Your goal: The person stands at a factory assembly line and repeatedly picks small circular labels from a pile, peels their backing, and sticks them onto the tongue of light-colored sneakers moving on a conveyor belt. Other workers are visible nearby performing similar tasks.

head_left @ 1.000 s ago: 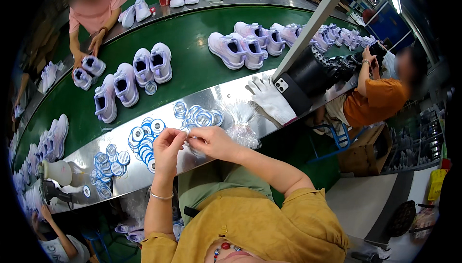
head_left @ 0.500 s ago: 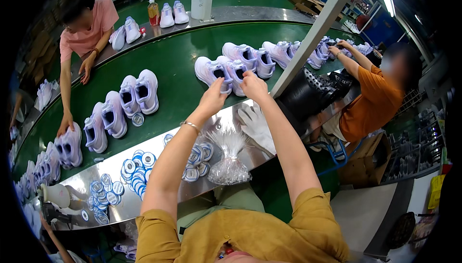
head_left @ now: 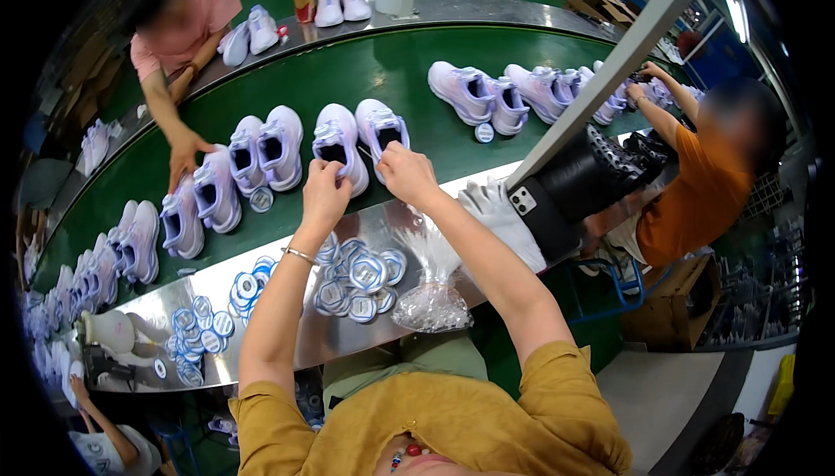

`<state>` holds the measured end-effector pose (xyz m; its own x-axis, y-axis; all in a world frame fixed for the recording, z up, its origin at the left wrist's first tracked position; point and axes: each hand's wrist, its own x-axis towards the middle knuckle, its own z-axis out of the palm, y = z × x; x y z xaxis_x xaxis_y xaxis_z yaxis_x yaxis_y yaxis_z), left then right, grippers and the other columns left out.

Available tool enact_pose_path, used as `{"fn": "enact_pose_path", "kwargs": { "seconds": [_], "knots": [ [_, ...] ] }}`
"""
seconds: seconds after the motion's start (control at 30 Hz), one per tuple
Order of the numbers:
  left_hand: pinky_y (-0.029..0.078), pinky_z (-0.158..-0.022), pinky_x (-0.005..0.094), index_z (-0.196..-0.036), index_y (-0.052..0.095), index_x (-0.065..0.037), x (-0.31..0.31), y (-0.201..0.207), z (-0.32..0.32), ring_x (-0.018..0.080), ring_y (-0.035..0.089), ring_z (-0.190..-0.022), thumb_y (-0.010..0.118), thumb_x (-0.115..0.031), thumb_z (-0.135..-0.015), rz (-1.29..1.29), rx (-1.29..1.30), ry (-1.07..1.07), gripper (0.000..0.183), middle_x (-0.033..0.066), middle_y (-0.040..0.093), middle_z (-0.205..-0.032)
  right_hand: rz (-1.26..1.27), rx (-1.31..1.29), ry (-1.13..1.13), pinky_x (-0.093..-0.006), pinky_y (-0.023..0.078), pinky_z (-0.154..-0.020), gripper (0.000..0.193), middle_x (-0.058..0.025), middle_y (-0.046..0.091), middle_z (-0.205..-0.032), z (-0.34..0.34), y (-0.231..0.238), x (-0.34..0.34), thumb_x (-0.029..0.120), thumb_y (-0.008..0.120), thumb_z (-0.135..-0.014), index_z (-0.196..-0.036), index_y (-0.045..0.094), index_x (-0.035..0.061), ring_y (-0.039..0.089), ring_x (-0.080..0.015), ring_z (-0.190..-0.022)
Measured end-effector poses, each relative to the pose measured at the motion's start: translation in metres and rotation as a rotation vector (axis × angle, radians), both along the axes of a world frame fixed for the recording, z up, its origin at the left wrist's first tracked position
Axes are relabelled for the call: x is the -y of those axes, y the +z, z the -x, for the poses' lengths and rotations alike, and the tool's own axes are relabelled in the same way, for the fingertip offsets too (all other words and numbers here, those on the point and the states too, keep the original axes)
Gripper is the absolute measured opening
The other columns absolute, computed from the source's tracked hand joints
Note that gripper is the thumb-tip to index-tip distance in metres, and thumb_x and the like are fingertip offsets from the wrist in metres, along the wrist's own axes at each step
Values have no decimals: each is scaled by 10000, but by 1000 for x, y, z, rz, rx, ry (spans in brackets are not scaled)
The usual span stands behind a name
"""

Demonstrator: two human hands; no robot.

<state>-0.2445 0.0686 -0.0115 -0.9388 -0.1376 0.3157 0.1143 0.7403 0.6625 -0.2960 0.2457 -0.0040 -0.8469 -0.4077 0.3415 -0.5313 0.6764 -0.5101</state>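
My left hand is closed at the heel collar of a pale lilac-white sneaker, its fingertips at the shoe's opening. The matching right sneaker stands just beside it, with my right hand closed on its heel collar. Both shoes rest on the green belt, toes pointing away from me. Whether anything small is between my fingers is hidden. Nearer me on the metal ledge lie piles of round blue-and-white discs and a clear plastic bag of thin transparent strands.
More sneaker pairs stand left and right on the belt. White gloves and a black phone lie right, near a slanted post. Across the belt, a co-worker's hand touches a shoe; another person in orange works at right.
My hands and the sneaker pair have shifted left, away from the pair at right, and the shoes now point straighter ahead. The far co-worker's hand has moved to a different pair.
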Motion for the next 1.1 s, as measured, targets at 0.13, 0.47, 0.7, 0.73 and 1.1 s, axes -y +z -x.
{"fn": "enact_pose_path", "kwargs": {
  "seconds": [0.13, 0.47, 0.7, 0.73, 1.1],
  "knots": [
    [493, -759, 374, -980, 625, -16, 28, 0, -26, 301, 592, -849, 619, -62, -745, -71, 23, 26, 239, 142, 518, -991, -24, 72, 49, -434, 481, -726, 144, -86, 558, -997, -18, 6, 29, 192, 589, -828, -806, 604, 50, 595, -321, -842],
    [556, -627, 266, -1019, 508, 56, 39, 4, -53, 189, 654, -715, 628, -22, -837, -1214, 358, 55, 231, 143, 629, -867, -221, -153, 112, -410, 509, -651, 67, -151, 497, -967, -68, 27, 34, 73, 610, -704, -767, 615, 52, 577, -313, -815],
    [551, -631, 246, -955, 551, 42, 43, 5, -57, 172, 653, -727, 613, -29, -862, -1212, 368, 54, 133, 120, 637, -851, -328, -235, 84, -385, 520, -628, 81, -142, 491, -948, -71, 30, 38, 34, 601, -669, -743, 630, 48, 574, -297, -831],
    [549, -634, 243, -962, 551, 38, 43, 5, -57, 168, 653, -730, 613, -35, -864, -1197, 356, 57, 137, 115, 639, -848, -330, -235, 88, -383, 520, -627, 83, -143, 491, -949, -71, 30, 39, 35, 600, -671, -747, 630, 46, 572, -296, -829],
    [548, -623, 236, -936, 566, 24, 48, 5, -58, 162, 656, -725, 610, -58, -875, -1219, 369, 60, 112, 115, 647, -837, -299, -226, 149, -395, 521, -629, 67, -157, 492, -1002, -70, 25, 59, 48, 583, -694, -750, 616, 35, 568, -308, -877]
  ]
}}
